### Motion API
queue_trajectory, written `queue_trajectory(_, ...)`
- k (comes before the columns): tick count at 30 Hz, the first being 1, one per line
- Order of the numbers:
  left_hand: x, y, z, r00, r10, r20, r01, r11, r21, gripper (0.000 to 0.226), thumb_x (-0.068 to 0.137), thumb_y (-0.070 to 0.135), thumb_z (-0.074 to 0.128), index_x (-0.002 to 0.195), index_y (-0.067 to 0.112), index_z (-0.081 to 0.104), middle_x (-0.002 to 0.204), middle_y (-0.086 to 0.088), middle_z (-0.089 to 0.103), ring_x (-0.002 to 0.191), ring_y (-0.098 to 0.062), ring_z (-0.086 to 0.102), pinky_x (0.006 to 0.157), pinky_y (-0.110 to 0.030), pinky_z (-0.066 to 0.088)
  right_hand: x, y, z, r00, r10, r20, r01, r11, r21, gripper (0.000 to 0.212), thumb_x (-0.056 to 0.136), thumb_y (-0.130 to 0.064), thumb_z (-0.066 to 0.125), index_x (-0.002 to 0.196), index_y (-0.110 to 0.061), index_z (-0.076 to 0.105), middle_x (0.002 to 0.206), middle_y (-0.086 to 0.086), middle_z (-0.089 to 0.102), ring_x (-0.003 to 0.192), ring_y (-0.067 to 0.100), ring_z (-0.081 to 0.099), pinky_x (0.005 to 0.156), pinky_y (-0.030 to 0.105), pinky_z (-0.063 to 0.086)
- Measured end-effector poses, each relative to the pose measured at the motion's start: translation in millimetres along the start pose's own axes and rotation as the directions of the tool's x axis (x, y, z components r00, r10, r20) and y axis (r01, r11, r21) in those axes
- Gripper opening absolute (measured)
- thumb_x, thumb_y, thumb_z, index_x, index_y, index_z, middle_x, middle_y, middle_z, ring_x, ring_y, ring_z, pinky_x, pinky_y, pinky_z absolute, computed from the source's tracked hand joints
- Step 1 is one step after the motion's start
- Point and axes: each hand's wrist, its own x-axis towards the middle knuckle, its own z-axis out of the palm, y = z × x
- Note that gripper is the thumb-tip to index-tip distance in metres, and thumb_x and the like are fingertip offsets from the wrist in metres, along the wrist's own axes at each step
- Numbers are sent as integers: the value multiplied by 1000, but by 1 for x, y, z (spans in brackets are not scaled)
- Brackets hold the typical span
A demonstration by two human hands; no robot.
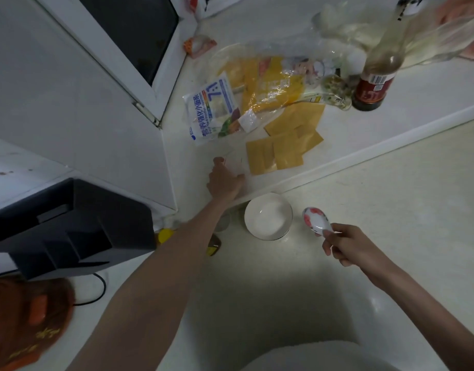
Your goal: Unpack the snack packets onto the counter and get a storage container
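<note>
Left hand (225,182) curls round a clear container (234,163) on the raised white surface (407,84), while the right hand (348,245) pinches the handle of a red-and-white spoon (316,219) whose bowl points to 10 o'clock, toward a white bowl (268,216). Flat yellow packets (286,145) lie at 1 o'clock from the container, long axes running roughly 7 to 1 o'clock, just below a clear bag (270,84) with more packets and a blue-and-white noodle packet (210,108). A dark bottle (375,84) stands at 2 o'clock beside a window frame (118,65).

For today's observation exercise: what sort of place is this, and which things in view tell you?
Most likely a home kitchen: a white counter holds a bowl, a sauce bottle and a noodle packet, and the right hand holds a spoon.
</note>
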Motion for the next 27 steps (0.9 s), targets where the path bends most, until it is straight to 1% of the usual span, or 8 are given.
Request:
queue_trajectory(3, -1, -3, -2, 999, 40, -11, -40, 997, -60, 49, 80, 19, 69, 124, 16, 47, 105, -6, 67, 102, -27, 64, 91, -44, 51, 0, 0, 4, 1000, 7, 11, -7, 1000, -15, 17, 98, -13, 46, 94, -10, 62, 64, 8, 56, 43, 10, 34, 43, 21, 26)
queue_trajectory(7, -5, -10, -9, 994, 93, -65, -100, 987, -122, 26, 85, 18, 66, 110, 13, 59, 106, -6, 70, 98, -24, 66, 83, -31, 51, -4, -2, 9, 1000, -10, 6, 11, 1000, -19, 17, 98, -13, 46, 94, -12, 62, 63, 8, 56, 43, 9, 34, 43, 21, 27)
queue_trajectory(10, -15, -8, -18, 989, 84, -119, -111, 963, -247, 23, 86, 20, 66, 107, 11, 62, 106, -7, 70, 94, -22, 66, 76, -23, 45, -10, -3, 13, 999, -42, -3, 42, 999, -22, 17, 98, -13, 45, 95, -12, 62, 60, 5, 56, 45, 10, 35, 44, 22, 28)
queue_trajectory(14, -55, 2, -31, 980, 173, -100, -199, 901, -385, 25, 89, 21, 64, 112, 14, 59, 96, 5, 64, 74, 2, 57, 60, -2, 39, -24, -9, 19, 993, -111, -40, 109, 993, -53, 17, 98, -13, 45, 95, -13, 62, 57, 0, 55, 48, 11, 39, 47, 22, 33)
queue_trajectory(18, -121, 5, -40, 970, 243, -25, -220, 825, -521, 22, 82, 7, 71, 95, 20, 58, 71, 7, 52, 57, -2, 49, 54, -6, 41, -53, -22, 27, 967, -244, -73, 242, 970, -35, 18, 97, -6, 44, 93, -5, 62, 56, -2, 52, 45, 8, 38, 46, 19, 34)
queue_trajectory(22, -191, 6, -54, 949, 298, 101, -187, 792, -581, 24, 81, 19, 73, 79, 28, 51, 63, 7, 53, 41, -5, 49, 39, -21, 44, -96, -37, 43, 921, -379, -91, 380, 925, -2, 22, 97, -8, 44, 91, -4, 64, 55, -3, 53, 44, 9, 38, 44, 19, 33)
queue_trajectory(24, -220, 7, -63, 935, 328, 133, -181, 766, -617, 24, 82, 23, 73, 81, 28, 49, 69, 7, 55, 44, -1, 52, 40, -23, 46, -118, -41, 52, 888, -446, -115, 446, 895, -21, 20, 97, -12, 46, 88, -7, 63, 56, -3, 57, 43, 8, 40, 44, 20, 34)
queue_trajectory(27, -257, 11, -78, 883, 412, 225, -125, 669, -732, 19, 87, 16, 68, 97, 15, 52, 86, -4, 61, 58, -4, 63, 46, -25, 52, -147, -41, 64, 844, -512, -157, 512, 858, -43, 19, 95, -13, 47, 86, -8, 62, 54, -4, 56, 41, 9, 38, 44, 22, 32)
